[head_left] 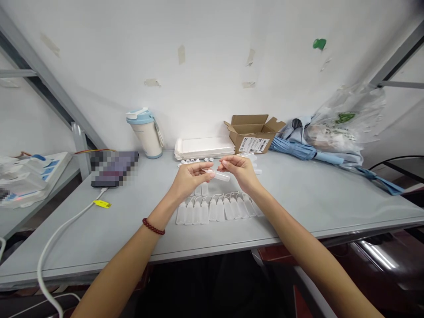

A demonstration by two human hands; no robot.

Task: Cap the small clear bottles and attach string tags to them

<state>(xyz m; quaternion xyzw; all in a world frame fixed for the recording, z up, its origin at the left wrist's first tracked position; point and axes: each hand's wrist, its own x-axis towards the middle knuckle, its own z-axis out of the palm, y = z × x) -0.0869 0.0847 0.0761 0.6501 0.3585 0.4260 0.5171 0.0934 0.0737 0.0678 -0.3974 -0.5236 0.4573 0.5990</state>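
Observation:
Above the middle of the table, my left hand (192, 177) pinches a small translucent plastic tube (221, 176) near one end between thumb and fingers. Close beside it, my right hand (239, 170) has its thumb and fingertips pressed together; what they hold, if anything, is too small to make out. Below my hands lies a row of flat translucent pouch-like pieces with thin loops (217, 210). Small white caps (195, 162) sit behind my left hand. More clear tubes (250, 157) lie behind my right hand, partly hidden by it.
At the back stand a cream and blue tumbler (145, 134), a stack of white trays (205, 145) and an open cardboard box (253, 137). A blue umbrella (298, 149) and a plastic bag (344, 117) lie right. A phone (114, 170) with a white cable (66, 223) is left.

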